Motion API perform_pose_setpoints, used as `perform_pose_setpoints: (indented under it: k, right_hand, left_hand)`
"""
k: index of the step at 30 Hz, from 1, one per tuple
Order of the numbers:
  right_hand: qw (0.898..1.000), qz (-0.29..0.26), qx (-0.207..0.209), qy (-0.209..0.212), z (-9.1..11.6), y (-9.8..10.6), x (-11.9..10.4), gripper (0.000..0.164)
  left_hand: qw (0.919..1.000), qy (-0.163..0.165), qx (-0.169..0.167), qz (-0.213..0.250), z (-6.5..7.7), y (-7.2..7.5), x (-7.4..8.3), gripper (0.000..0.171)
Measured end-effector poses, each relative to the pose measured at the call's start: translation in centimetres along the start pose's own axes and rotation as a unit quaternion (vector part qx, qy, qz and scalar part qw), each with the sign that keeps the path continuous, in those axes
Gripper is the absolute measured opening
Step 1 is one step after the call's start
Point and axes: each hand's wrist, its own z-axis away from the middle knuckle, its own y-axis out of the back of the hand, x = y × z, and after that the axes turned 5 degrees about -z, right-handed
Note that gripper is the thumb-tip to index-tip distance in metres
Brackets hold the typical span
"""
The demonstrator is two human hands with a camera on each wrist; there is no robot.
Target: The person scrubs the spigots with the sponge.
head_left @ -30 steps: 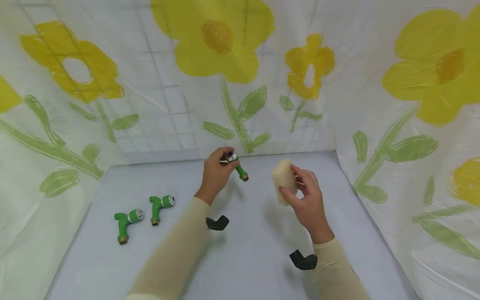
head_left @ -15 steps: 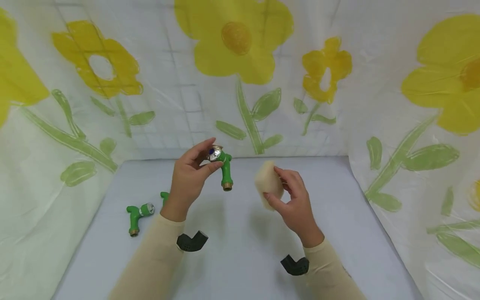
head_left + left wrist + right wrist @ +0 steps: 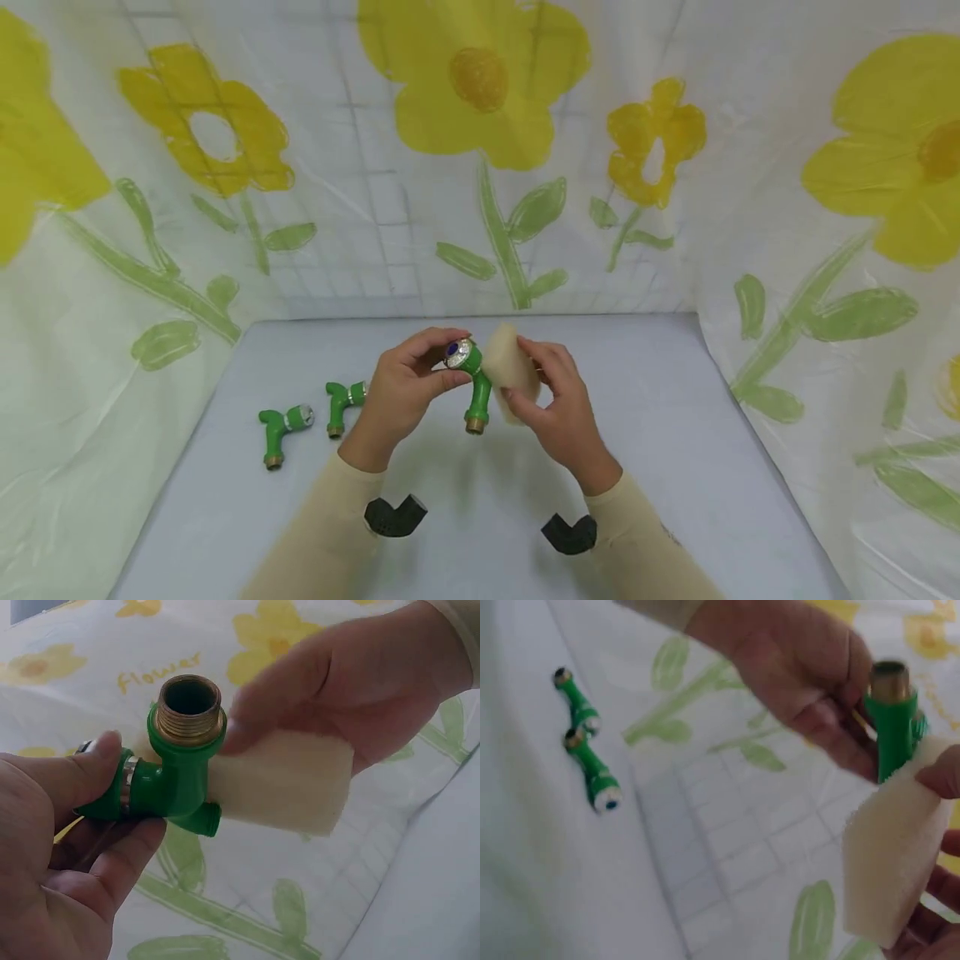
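1. White sheeting with painted yellow flowers and green leaves [image 3: 330, 250] stands behind and beside the counter.
2. Pale grey-white flat counter [image 3: 465, 517] below; both hands are raised above it.
3. Left hand [image 3: 401, 387]: fingers and thumb pinch the knob end of a green tap with brass-coloured threaded mouth [image 3: 480, 398], mouth downward.
4. Right hand [image 3: 558, 408]: fingers and thumb grip a cream-coloured, block-shaped sponge [image 3: 507, 362], held up at the tap's side; firm contact cannot be told.
5. Two more green taps, silver-ended, lie on the counter left of the left hand: one nearer [image 3: 276, 437], one farther [image 3: 337, 410], just beside each other.
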Motion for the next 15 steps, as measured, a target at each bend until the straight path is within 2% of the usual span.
perform_pose_setpoints:
  k: [4,5,7,9,11,13,15]
  right_hand:
    - [0.996,-0.025,-0.066,0.048,0.8,-0.5,-0.9,0.066]
    - [0.996,-0.018,-0.066,0.057,0.8,-0.5,-0.9,0.067]
    - [0.998,0.014,-0.039,0.053,0.6,-0.3,-0.6,0.067]
    - [0.999,0.037,-0.003,0.024,0.2,0.0,0.0,0.066]
    - [0.999,0.047,0.015,-0.002,0.1,0.1,0.4,0.066]
    - [1.000,0.031,0.001,-0.001,0.4,-0.1,0.2,0.067]
    - [0.999,0.017,-0.037,0.029,0.9,-0.5,-0.5,0.068]
  left_hand:
    - [0.9987,0.024,0.022,0.039,0.6,0.0,-0.6,0.045]
    - [0.9982,0.029,0.021,0.047,0.7,0.0,-0.6,0.044]
    - [0.9981,0.036,0.008,0.050,1.0,-0.1,-0.7,0.044]
    - [0.9982,0.039,-0.011,0.045,1.1,-0.4,-0.5,0.043]
    - [0.9987,0.034,-0.021,0.031,1.1,-0.6,-0.5,0.042]
    - [0.9992,0.030,-0.014,0.024,0.9,-0.6,-0.5,0.042]
    - [0.9995,0.027,-0.001,0.019,0.9,-0.5,-0.6,0.042]
